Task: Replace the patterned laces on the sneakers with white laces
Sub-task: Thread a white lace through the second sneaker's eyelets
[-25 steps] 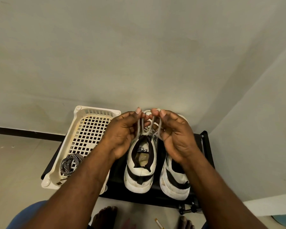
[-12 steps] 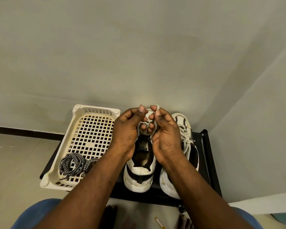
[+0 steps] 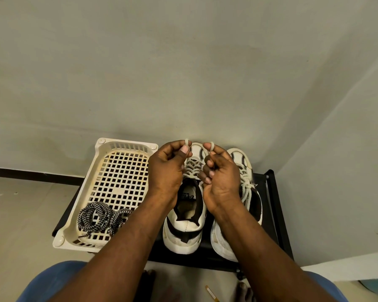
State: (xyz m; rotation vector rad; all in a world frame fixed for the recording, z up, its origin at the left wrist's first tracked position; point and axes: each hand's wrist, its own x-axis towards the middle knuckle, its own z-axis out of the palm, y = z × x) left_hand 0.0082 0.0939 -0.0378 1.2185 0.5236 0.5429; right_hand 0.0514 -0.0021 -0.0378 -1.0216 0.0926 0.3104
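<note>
On the low black rack (image 3: 272,192) set against the pale wall (image 3: 183,73), head view, two white sneakers with dark bands stand side by side, toes toward the wall.

The centre sneaker (image 3: 183,229) carries a white lace (image 3: 192,168) threaded through its eyelets. Both hands work above its tongue.
- The left hand (image 3: 166,171) has its fingers curled, with thumb and forefinger pinching a small loop of that lace; the loop shows just above the thumbnail.
- The right hand (image 3: 222,177) is likewise curled and pinches a second loop of the same lace between thumb and forefinger.
- The two loops are held close together but apart, over the toe end of the shoe.

The outer sneaker (image 3: 250,171), just beside the right wrist, is laced in white; its lace is tied in a bow (image 3: 247,187) at the throat. The right forearm covers its heel.

A cream plastic basket (image 3: 127,143) with a grid floor sits at the left end of the rack, beside the centre sneaker. The patterned laces (image 3: 96,216), black and white, lie coiled in its near corner, partly hidden by the left forearm.

Below, blue-clad knees (image 3: 52,280) frame the picture, and a small yellow-and-white stick (image 3: 210,292) lies on the floor (image 3: 20,214).
</note>
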